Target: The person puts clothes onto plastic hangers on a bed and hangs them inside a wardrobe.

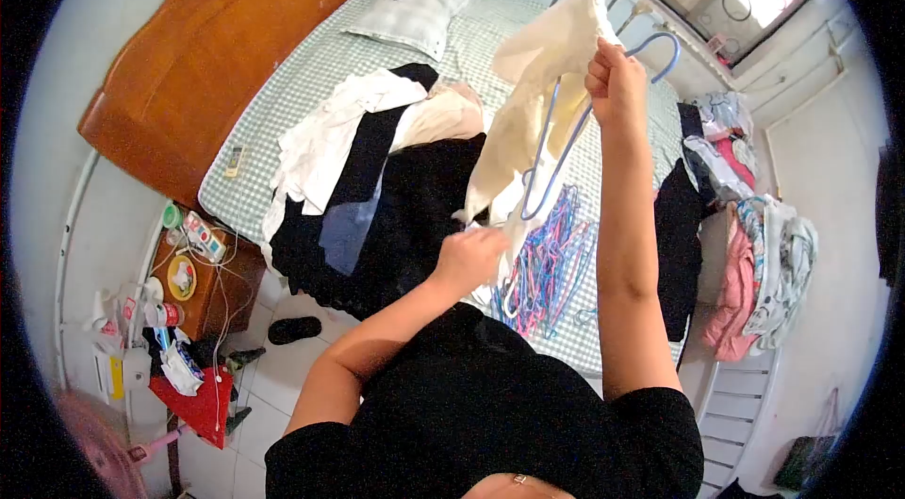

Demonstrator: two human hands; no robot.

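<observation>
My right hand [617, 84], raised over the bed, is closed round the top of a blue clothes hanger [551, 160] and an upper edge of a cream garment [528, 113]. The hanger's hook [671, 54] sticks out to the right of the fist, and its frame hangs downward against the cloth. Lower down, my left hand [471, 259] has its fingers curled at the bottom edge of the garment; their tips are partly hidden. Below the garment, a tangled heap of blue and pink hangers [551, 263] lies on the checked bedsheet [311, 89].
Left of the garment lie white clothes [330, 131] and black clothes [424, 188]. A pillow [410, 9] rests near the wooden headboard [226, 47]. Folded clothes [754, 273] hang at the right. A cluttered nightstand [222, 287] and a pink fan [104, 442] stand on the left.
</observation>
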